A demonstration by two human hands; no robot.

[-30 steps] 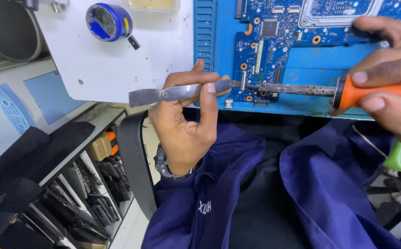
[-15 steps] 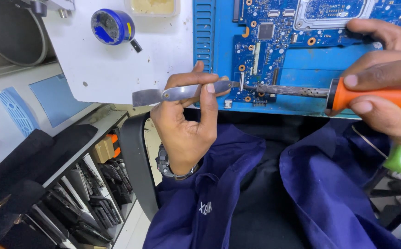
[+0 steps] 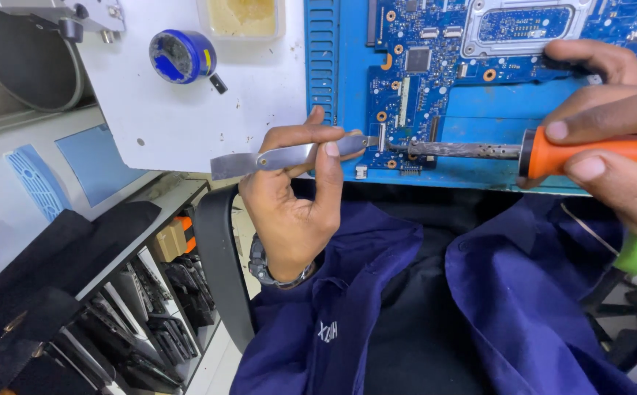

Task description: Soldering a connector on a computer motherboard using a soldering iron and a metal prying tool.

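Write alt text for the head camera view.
A left hand holds metal tweezers and a right hand holds an orange-handled soldering iron, their tips meeting at a blue circuit board. Dark blue clothing fills the foreground.

You have two hands in view: your left hand and your right hand. Between them they hold two tools, one pair of metal tweezers and one soldering iron with an orange grip. One blue circuit board lies on one blue mat. On the white surface you can count one round blue tin and one clear tray of yellowish stuff. One watch sits on your left wrist. The shelf below holds several dark devices, too crowded to count.
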